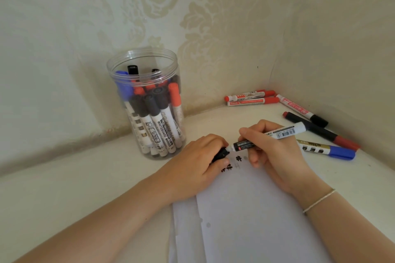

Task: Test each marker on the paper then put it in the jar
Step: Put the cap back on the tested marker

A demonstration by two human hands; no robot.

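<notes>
Over the white paper [252, 209], my right hand [275, 151] pinches a black-banded marker [267, 136] at its barrel, while my left hand [198, 162] curls its fingers around the black cap [221, 153] at the tip. The plastic marker looks light, rigid and smooth, best held mid-barrel. The clear, ribbed-rim jar [145, 100], crowded with markers, stands at ten o'clock; six loose markers [299, 117] lie at two o'clock.
</notes>
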